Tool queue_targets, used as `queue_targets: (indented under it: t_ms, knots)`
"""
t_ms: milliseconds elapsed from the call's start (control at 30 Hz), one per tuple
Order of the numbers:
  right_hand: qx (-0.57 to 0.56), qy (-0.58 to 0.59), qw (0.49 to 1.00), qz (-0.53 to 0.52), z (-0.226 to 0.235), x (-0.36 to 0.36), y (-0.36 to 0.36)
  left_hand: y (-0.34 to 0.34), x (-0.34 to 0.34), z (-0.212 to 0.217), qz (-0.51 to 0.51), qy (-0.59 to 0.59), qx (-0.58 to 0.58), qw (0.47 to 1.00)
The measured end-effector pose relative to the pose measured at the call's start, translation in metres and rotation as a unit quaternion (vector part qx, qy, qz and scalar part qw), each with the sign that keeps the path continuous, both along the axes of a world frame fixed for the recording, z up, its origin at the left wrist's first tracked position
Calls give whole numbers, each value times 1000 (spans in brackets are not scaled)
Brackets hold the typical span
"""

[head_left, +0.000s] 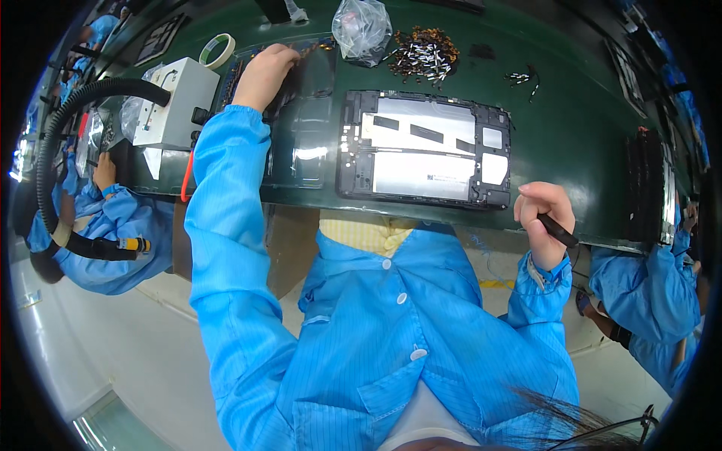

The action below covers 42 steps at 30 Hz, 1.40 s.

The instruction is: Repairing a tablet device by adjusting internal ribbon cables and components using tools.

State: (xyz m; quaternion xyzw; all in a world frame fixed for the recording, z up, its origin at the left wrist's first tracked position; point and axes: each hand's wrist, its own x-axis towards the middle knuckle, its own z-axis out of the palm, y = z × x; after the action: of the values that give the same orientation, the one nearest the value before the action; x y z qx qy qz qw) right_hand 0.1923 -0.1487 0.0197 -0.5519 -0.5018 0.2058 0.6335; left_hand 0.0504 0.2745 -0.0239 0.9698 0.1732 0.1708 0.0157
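Observation:
My left hand point(265, 77) reaches over a clear plastic tray point(307, 154) on the left, at its far end where small dark and gold parts lie. Its fingers are bent together; whatever is between them is hidden. Near the table's front edge on the right, my right hand point(547, 214) is closed around a black pen-shaped tool point(557, 230). Between the hands a tablet-like device point(421, 177) lies flat, its inside exposed: black frame, silver battery panels and dark strips. My right hand is just off its near right corner, apart from it.
Behind the device sit a pile of small connector-like parts point(427, 56) and a clear plastic bag point(362, 31). A few parts point(520, 77) lie farther right. On the left stand a white box point(177, 104) with a black hose point(105, 89) and a tape roll point(217, 51). Co-workers sit on both sides.

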Motion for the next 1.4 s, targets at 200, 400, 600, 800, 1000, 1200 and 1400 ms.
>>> queue_targets:
  t_ms: [200, 400, 600, 800, 1000, 1200, 1400]
  knots:
    - [19, 105, 994, 10, -5, -8, 1, -39, -19, 43, -27, -145, -10, 989]
    - [-163, 220, 961, 36, 2, -51, 53, -109, -41, 84, -83, -259, 20, 962]
    - [-141, 418, 890, 115, 0, -84, 117, -164, -54, 70, -240, -271, 81, 929]
    - [-113, 443, 888, 56, -14, -83, 123, -203, -66, 47, -295, -234, 106, 920]
    - [-172, 293, 936, 95, -12, -74, 108, -203, -59, 58, -231, -283, -101, 925]
    - [-212, 255, 938, 101, 8, -71, 92, -205, -49, 76, -171, -130, -513, 831]
    - [-158, 264, 951, 30, 12, -76, 83, -216, -42, 67, -127, -226, -608, 750]
